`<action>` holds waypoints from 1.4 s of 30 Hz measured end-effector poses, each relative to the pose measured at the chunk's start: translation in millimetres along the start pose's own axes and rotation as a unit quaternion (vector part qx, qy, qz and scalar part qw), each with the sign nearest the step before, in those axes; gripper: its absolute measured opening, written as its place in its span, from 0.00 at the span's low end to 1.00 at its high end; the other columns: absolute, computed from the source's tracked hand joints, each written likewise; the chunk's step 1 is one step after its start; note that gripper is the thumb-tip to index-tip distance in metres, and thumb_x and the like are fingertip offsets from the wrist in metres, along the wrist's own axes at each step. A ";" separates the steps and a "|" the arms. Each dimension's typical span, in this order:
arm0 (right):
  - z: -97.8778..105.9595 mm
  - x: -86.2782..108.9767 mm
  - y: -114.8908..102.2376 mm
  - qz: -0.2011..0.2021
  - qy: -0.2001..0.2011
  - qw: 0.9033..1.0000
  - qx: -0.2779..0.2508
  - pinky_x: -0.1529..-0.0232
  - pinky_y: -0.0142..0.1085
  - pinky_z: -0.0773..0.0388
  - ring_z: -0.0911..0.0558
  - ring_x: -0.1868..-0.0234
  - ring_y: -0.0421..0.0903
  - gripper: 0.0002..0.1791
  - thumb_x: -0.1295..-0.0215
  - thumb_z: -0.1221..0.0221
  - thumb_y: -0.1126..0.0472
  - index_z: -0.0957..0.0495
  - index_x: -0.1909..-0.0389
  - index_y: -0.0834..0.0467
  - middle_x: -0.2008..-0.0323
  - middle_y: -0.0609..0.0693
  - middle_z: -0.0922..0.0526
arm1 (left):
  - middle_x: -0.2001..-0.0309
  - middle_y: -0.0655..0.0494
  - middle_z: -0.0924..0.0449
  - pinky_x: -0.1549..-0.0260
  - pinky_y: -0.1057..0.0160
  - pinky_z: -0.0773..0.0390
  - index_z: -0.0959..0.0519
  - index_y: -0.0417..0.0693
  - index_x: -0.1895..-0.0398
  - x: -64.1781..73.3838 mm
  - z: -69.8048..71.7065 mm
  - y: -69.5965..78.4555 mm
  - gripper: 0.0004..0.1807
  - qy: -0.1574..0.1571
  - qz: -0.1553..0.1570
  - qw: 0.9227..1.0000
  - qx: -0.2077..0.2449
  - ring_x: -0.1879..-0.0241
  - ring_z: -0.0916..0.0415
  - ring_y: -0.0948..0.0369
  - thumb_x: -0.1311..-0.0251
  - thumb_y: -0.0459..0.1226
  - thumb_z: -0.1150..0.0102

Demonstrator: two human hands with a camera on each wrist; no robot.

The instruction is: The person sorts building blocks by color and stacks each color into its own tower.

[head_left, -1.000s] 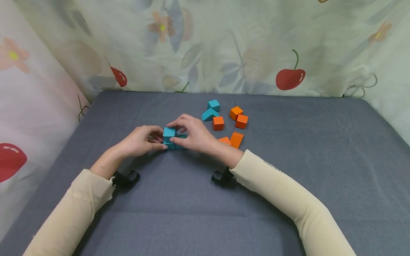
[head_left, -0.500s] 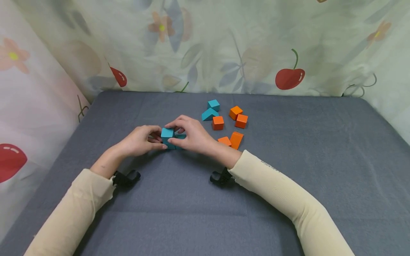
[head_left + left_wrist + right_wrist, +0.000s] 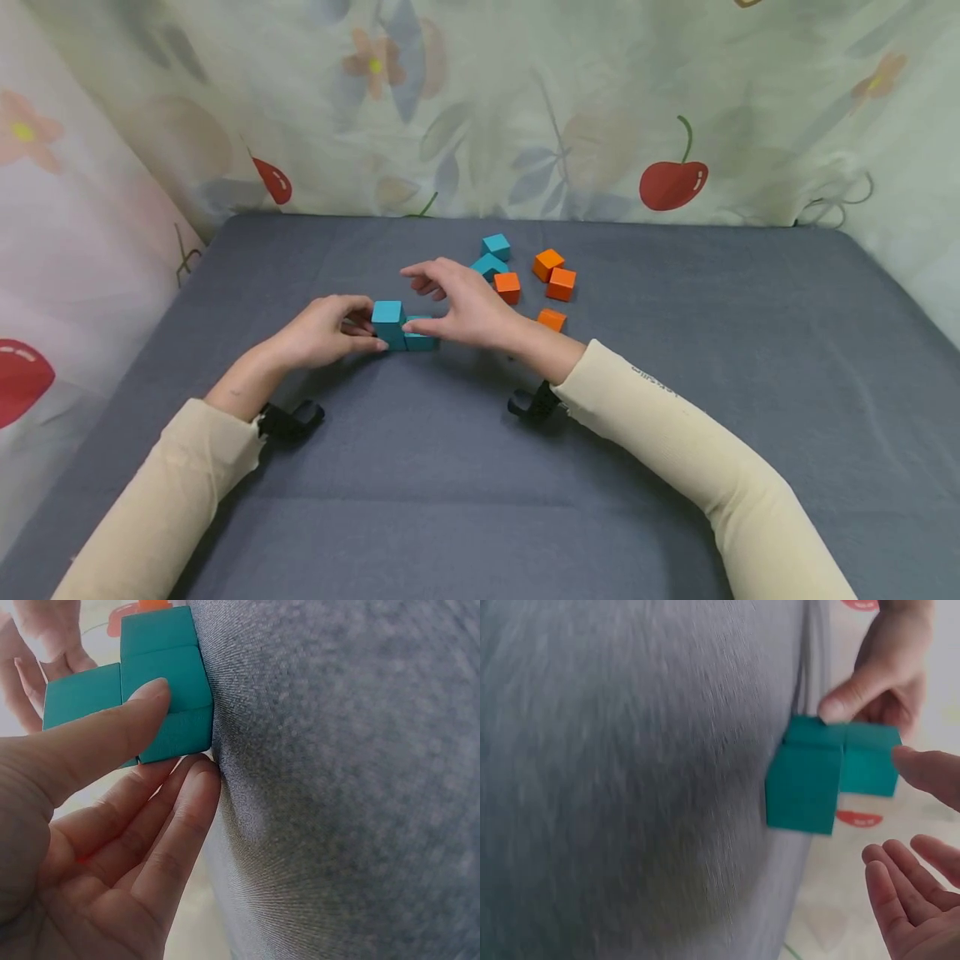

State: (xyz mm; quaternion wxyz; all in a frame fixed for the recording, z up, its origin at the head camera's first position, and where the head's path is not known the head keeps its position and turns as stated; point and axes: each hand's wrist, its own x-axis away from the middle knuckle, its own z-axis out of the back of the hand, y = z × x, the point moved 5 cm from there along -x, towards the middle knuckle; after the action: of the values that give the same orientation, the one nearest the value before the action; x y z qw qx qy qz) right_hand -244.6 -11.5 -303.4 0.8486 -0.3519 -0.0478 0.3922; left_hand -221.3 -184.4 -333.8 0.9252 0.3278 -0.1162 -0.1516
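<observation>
Three blue cubes stand together on the grey cloth. The top cube (image 3: 387, 313) sits on a lower cube (image 3: 169, 671), and a third cube (image 3: 802, 787) stands beside that lower one on the right. My left hand (image 3: 326, 331) holds the lower cube, its thumb (image 3: 154, 697) across the near face and its fingers at the left side and behind. Just right of the stack, my right hand (image 3: 472, 308) is spread with nothing in its grasp. In the right wrist view its thumb (image 3: 922, 769) overlaps the top cube's edge.
Behind my right hand lie a blue block (image 3: 496, 247) and a blue triangular block (image 3: 490, 266), partly hidden. Orange blocks (image 3: 560, 284) are grouped to their right, one orange block (image 3: 552, 320) partly behind my right wrist. A patterned curtain (image 3: 600, 108) closes the far edge.
My right hand has let go of the top cube and moved right, its fingers spreading. The top cube shifted slightly left, over the lower one. My left hand has stayed in place.
</observation>
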 end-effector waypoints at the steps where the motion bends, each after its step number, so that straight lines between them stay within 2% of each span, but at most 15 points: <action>1: 2.6 0.2 1.0 -0.004 0.000 1.000 0.004 0.43 0.35 0.26 0.25 0.45 0.47 0.36 0.43 0.32 0.57 0.33 0.35 0.62 0.46 0.58 0.25 | 0.57 0.43 0.21 0.54 0.53 0.20 0.26 0.37 0.54 0.3 0.3 -0.2 0.16 0.001 0.000 1.000 -0.002 0.53 0.20 0.50 0.40 0.36 0.36; 9: 16.2 1.2 15.7 -0.030 0.024 0.999 0.010 0.43 0.38 0.26 0.25 0.45 0.49 0.32 0.41 0.33 0.58 0.31 0.37 0.62 0.46 0.59 0.26 | 0.60 0.44 0.21 0.56 0.53 0.20 0.25 0.37 0.57 0.6 0.0 -1.0 0.14 0.003 -0.006 1.000 -0.010 0.56 0.20 0.52 0.41 0.36 0.36; 18: 33.8 0.5 39.6 -0.075 0.116 0.990 0.014 0.47 0.43 0.24 0.23 0.49 0.51 0.20 0.38 0.37 0.61 0.24 0.46 0.61 0.50 0.58 0.23 | 0.59 0.44 0.21 0.58 0.56 0.20 0.26 0.37 0.56 0.6 -0.1 0.5 0.14 0.001 -0.014 1.000 -0.010 0.55 0.20 0.52 0.41 0.37 0.36; 24: 45.2 -2.5 52.7 -0.107 0.141 0.984 0.013 0.48 0.42 0.24 0.24 0.50 0.52 0.18 0.37 0.37 0.61 0.23 0.48 0.61 0.51 0.59 0.23 | 0.58 0.44 0.21 0.59 0.56 0.20 0.25 0.37 0.57 0.2 0.4 0.7 0.14 0.001 -0.018 1.000 -0.009 0.56 0.20 0.52 0.40 0.37 0.36; 34: 56.3 -3.5 66.9 -0.152 0.142 0.978 0.024 0.47 0.40 0.24 0.23 0.48 0.51 0.18 0.36 0.38 0.61 0.23 0.47 0.61 0.48 0.58 0.24 | 0.58 0.44 0.20 0.58 0.56 0.20 0.24 0.38 0.56 -0.9 1.4 0.0 0.14 0.001 -0.020 1.000 -0.004 0.56 0.20 0.53 0.41 0.36 0.36; 38: 60.8 -3.7 73.4 -0.190 0.120 0.974 0.024 0.45 0.42 0.27 0.25 0.45 0.51 0.20 0.36 0.39 0.59 0.24 0.45 0.59 0.45 0.57 0.26 | 0.58 0.43 0.20 0.58 0.55 0.20 0.24 0.37 0.56 -0.7 1.4 0.1 0.14 0.002 -0.019 1.000 -0.003 0.55 0.20 0.53 0.41 0.36 0.35; 42: 65.5 -5.6 78.0 -0.205 0.085 0.974 0.040 0.43 0.45 0.28 0.28 0.41 0.53 0.21 0.34 0.41 0.58 0.26 0.41 0.58 0.42 0.58 0.29 | 0.58 0.44 0.20 0.58 0.55 0.20 0.25 0.37 0.57 0.0 1.3 0.3 0.14 0.002 -0.019 1.000 -0.003 0.55 0.20 0.53 0.41 0.36 0.36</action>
State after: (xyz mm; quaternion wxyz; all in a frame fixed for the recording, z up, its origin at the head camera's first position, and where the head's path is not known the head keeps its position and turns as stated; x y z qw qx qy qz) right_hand -321.1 55.9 -302.9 0.9252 -0.3325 -0.0310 0.1800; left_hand -221.7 -184.9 -332.6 0.9234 0.3276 -0.1077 -0.1685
